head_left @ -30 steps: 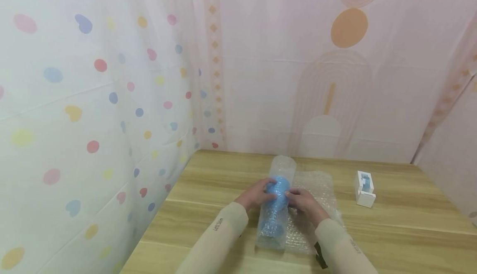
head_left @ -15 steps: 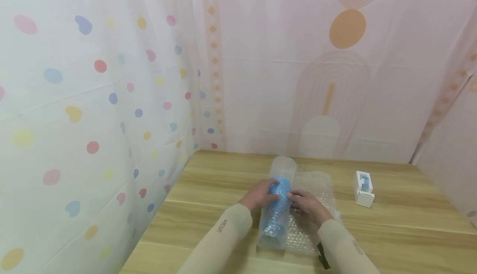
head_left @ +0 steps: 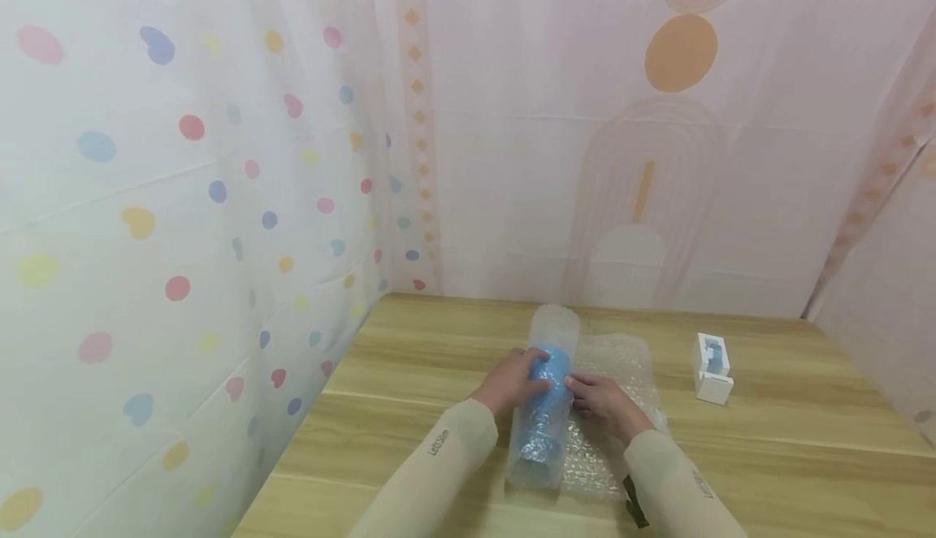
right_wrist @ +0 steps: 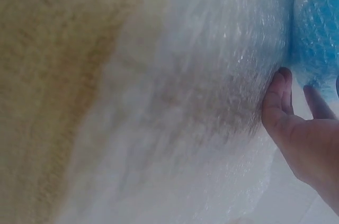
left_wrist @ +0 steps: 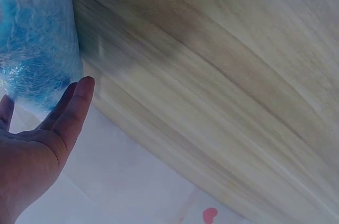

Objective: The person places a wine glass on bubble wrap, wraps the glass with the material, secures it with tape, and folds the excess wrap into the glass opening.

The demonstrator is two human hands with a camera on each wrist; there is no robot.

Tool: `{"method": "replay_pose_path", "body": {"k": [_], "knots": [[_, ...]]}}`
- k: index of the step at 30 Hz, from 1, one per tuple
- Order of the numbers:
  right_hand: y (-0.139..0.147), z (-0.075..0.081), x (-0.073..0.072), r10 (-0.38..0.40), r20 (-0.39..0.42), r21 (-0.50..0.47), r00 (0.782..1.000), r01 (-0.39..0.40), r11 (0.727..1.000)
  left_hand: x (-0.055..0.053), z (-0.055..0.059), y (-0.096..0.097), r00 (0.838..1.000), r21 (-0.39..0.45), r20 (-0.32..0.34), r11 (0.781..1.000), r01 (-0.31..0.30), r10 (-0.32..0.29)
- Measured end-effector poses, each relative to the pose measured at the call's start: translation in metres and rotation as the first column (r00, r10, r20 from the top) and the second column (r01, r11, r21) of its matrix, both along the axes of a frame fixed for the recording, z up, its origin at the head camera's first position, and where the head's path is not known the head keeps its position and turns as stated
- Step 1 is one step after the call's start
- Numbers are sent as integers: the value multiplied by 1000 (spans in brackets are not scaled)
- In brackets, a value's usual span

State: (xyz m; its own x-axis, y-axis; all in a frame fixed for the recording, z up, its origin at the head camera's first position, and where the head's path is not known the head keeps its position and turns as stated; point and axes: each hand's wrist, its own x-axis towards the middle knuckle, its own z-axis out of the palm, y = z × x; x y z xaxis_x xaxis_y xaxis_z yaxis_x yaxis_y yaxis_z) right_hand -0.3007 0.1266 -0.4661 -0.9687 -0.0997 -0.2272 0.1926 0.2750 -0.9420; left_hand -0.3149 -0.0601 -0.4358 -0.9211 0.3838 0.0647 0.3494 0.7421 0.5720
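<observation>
A blue cylinder [head_left: 552, 366] lies inside a roll of clear bubble wrap [head_left: 553, 327], which is longer than the cylinder at both ends. From the roll's right side a flat sheet of the same wrap spreads over the table. My left hand [head_left: 508, 383] rests on the roll's left side, thumb and fingers spread against it; in the left wrist view its fingers [left_wrist: 77, 110] are nearly straight. At the opposite side, my right hand [head_left: 607, 404] touches the roll with its fingertips, above the flat sheet. The right wrist view shows those fingers [right_wrist: 273, 102] at the crease between roll and sheet.
A small white holder with a light blue part inside [head_left: 712, 367] stands on the wood-grain table [head_left: 790, 408] to the right. Patterned cloths [head_left: 504, 197] hang behind the table and along its left and right sides.
The roll has stayed almost in place, with slight shifts of both hands on it. The left hand sits a little further right and the right hand's fingertips slightly further right than a second ago.
</observation>
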Motion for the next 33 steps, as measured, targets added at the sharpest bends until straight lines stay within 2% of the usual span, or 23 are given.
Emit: {"method": "replay_pose_path", "body": {"k": [7,10,13,16,19,23,30,33], "knots": [[-1,5,4,-59,-13,111,998,60,992,3,5,2,1000,-3,12,1000,-10,10],[-2,7,3,-90,-113,162,989,108,981,3,6,3,1000,-18,4,1000,-5,5],[-6,14,2,-79,-257,237,963,142,961,3,7,4,1000,-30,-3,1000,5,-5],[-11,21,2,-59,-320,293,946,158,943,3,9,4,1000,-35,6,999,4,-4],[-14,27,2,-49,-303,324,952,151,934,4,11,4,1000,-28,18,1000,-1,2],[-17,29,3,-66,-273,301,960,151,942,4,10,3,1000,-1,17,1000,11,-11],[-17,26,2,-95,-231,232,968,150,961,-3,1,-4,995,79,39,993,88,-92],[-16,25,1,-97,-225,213,969,146,966,-5,0,-8,989,162,111,984,75,-94]]}}
